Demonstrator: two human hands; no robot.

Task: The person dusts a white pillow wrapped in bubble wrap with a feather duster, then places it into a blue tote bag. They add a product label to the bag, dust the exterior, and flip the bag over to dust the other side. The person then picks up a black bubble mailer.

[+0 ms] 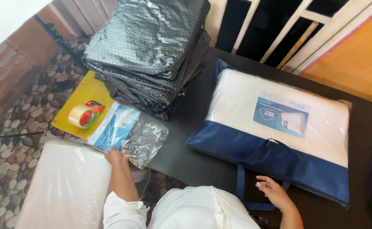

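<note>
My left hand (116,157) rests at the near edge of the black table (181,148), its fingers touching a crumpled clear plastic bag (145,140) that lies beside a blue and white leaflet (112,127). My right hand (270,189) hovers with fingers spread, empty, just below the dark blue strap of a large pillow bag (279,127). That bag has a clear top over a white pillow, a navy lower band and a blue label.
A tall stack of black bubble-wrap packs (150,51) stands at the table's far left. A tape dispenser (84,114) sits on a yellow board (84,95). A white pillow (65,186) lies low at left over a pebble floor. White railings stand behind.
</note>
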